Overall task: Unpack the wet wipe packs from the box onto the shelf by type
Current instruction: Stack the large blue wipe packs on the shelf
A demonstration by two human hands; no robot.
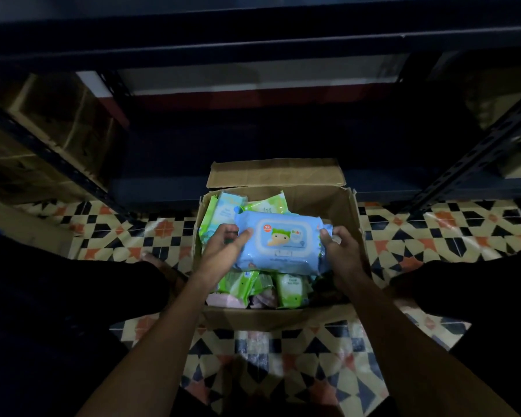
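The blue pack (283, 242) of wet wipes sits between both of the person's hands, lifted just above the other packs in the cardboard box (337, 206). It lies flat with its lidded, printed face up. The left hand (223, 245) holds its left end, thumb laid across the top edge and the other fingers tucked below. The right hand (340, 248) has its grip closed on the right end, fingers curled over the crimped edge. So both grips are taken up by this one pack.

Below and behind the grip, the box holds more packs: green packs (247, 281) standing on edge nearest the person, pale green ones (265, 203) leaning at the far side, and something pink (223, 299) low down at the near left corner. The box stands on the patterned tile floor (433, 230), its far flap folded back toward the shelf.

Beyond the grip, the dark metal shelf (253, 40) rises, its low level in deep shadow; I cannot tell what, if anything, lies on it. Brown cartons (57, 121) sit off to the left of the grip, behind a slotted upright.

To my eye the step in hand is lifting one pack out of the box. The next move calls for carrying it forward and up, over the far flap, and setting it where the blue kind belongs, apart from the green.
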